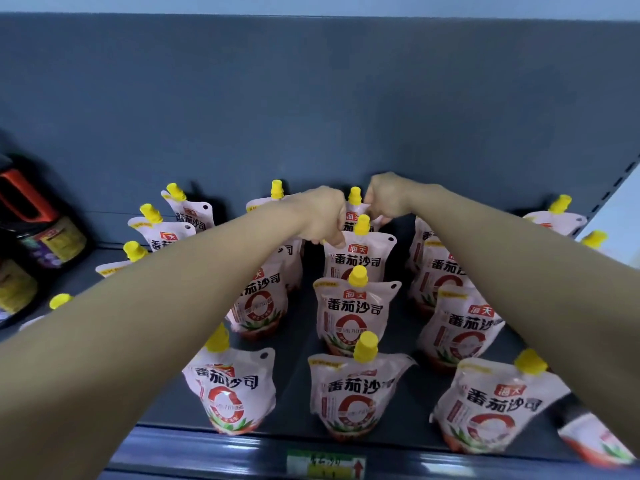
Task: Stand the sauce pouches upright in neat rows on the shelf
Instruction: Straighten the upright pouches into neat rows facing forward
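Left hand (320,216) pinching middle pouch (358,261) top corner, right hand (386,199) curled round rear pouch (350,215) top

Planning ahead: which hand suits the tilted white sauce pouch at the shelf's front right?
Right hand, probably: the tilted white pouch lies by that forearm; the left hand would cross upright rows.

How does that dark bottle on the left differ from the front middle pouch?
The dark bottle is near-black with a red-orange top; the front middle pouch is white with a yellow cap. The bottle sits far left, the pouch at the front edge of the shelf. Both carry printed labels.
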